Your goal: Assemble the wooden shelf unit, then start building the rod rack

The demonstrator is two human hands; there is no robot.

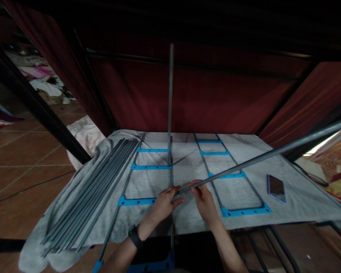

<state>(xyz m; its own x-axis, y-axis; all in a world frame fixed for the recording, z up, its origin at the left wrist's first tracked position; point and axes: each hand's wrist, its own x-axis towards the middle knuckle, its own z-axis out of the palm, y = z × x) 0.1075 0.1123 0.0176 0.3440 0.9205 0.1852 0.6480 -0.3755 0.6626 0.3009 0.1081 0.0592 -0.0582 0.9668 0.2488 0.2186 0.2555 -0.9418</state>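
A long grey metal rod (244,164) slants from between my hands up past the right edge. My right hand (205,201) has its fingers closed round it near the lower end. That end lies between the thumb and fingers of my left hand (164,203), which wears a dark wristband. Beneath the left hand runs a blue crosspiece (138,201) of a ladder-like frame; its right end is hidden by the hand. Another grey rod (171,102) stands upright at the right end of a blue crosspiece (150,167) farther back.
Several loose grey rods (92,193) lie side by side on the left of the cloth-covered table (184,220). A second blue-and-grey frame (246,211) lies to the right, beside a phone (276,188). Behind hangs a dark red curtain (216,102) on a black metal structure.
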